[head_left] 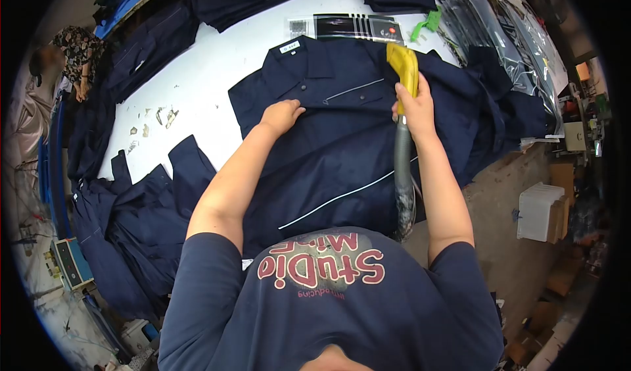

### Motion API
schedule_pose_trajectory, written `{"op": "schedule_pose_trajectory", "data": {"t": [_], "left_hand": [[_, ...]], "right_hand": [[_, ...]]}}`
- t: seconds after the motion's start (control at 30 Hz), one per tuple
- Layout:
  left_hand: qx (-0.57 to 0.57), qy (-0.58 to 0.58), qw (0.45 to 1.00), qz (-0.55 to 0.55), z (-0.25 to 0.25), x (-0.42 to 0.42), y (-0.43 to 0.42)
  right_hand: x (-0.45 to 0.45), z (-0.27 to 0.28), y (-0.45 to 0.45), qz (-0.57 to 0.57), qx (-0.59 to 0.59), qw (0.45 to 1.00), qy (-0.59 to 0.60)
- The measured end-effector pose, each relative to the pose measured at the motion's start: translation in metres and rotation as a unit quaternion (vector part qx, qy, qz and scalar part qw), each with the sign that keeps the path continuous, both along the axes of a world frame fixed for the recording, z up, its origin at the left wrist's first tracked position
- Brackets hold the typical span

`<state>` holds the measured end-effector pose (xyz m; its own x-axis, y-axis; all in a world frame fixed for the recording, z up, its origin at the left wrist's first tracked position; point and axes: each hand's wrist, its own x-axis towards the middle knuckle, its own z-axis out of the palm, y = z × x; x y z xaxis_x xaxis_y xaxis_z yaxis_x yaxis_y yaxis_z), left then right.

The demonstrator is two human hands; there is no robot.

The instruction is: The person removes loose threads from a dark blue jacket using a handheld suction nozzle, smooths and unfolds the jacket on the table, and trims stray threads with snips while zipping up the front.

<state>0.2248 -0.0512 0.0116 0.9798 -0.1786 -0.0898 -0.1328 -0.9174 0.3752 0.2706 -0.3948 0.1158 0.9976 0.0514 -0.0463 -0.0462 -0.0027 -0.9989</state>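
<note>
A navy work jacket [342, 141] with a collar, a white neck label and light piping lies spread on the white table. My left hand [282, 116] rests on its front below the collar, with the fingers closed on the cloth. My right hand [417, 106] is wrapped round a yellow hose nozzle [402, 65], over the jacket's right side. From the nozzle a grey hose [403, 154] runs down toward my body. Whether the nozzle touches the cloth, I cannot tell.
More navy garments lie around the white table [151, 101]. Clear plastic bags [519, 49] are stacked at the back right, near a green object [430, 22]. Small scraps [169, 118] lie on the left. Another person [79, 55] is at the far left; a white box [541, 212] stands right.
</note>
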Motion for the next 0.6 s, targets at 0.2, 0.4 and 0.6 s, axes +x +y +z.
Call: {"op": "schedule_pose_trajectory", "data": {"t": [0.2, 0.4, 0.6], "left_hand": [[0.01, 0.062, 0.998, -0.016, -0.012, -0.036, -0.006], [0.027, 0.079, 0.996, 0.025, -0.013, -0.059, -0.019], [-0.007, -0.009, 0.999, 0.052, 0.002, -0.058, -0.002]], "right_hand": [[-0.035, -0.016, -0.004, 0.138, -0.149, 0.974, 0.097], [0.056, -0.066, 0.027, 0.067, -0.151, 0.984, 0.068], [0.039, -0.01, 0.015, -0.043, -0.056, 0.995, -0.069]]}}
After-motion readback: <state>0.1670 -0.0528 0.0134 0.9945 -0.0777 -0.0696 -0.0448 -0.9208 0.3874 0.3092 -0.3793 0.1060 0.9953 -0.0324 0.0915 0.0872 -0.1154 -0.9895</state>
